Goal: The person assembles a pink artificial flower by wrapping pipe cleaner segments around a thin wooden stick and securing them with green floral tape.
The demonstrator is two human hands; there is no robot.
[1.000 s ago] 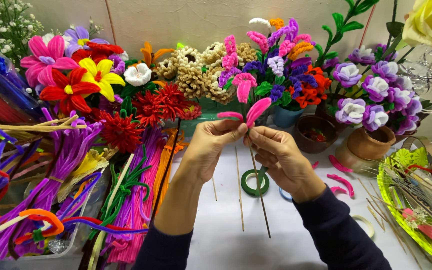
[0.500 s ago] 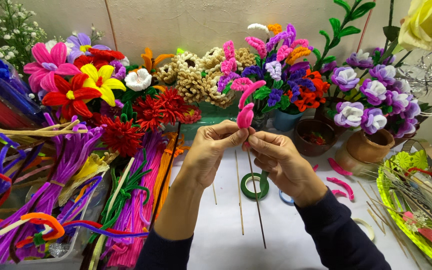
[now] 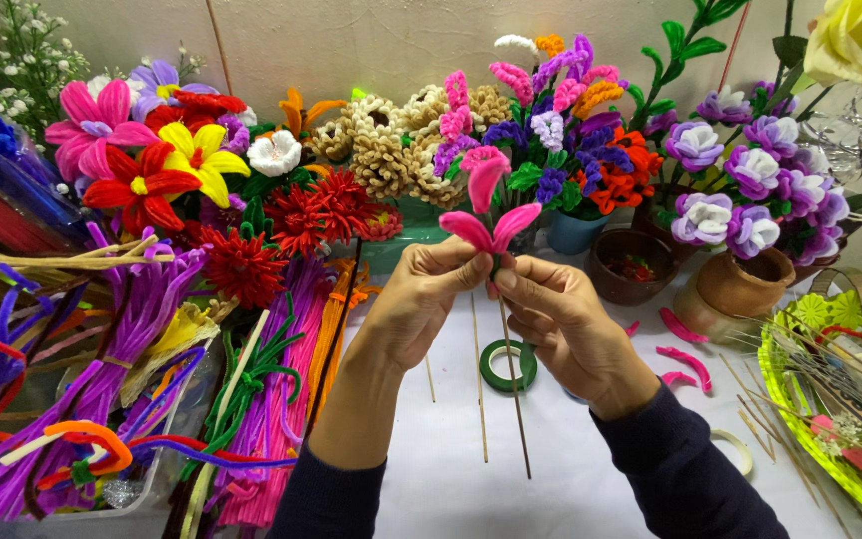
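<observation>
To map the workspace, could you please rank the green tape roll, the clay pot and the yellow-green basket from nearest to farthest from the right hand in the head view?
From the right hand:
1. Green tape roll, on the table just left of it.
2. Clay pot, to the right, towards the back.
3. Yellow-green basket, at the right edge.

The base of the pink petals (image 3: 486,222) is hidden behind the fingertips of the left hand (image 3: 421,299) and right hand (image 3: 561,319), while the frame's right edge cuts off the yellow-green basket (image 3: 800,399).
</observation>
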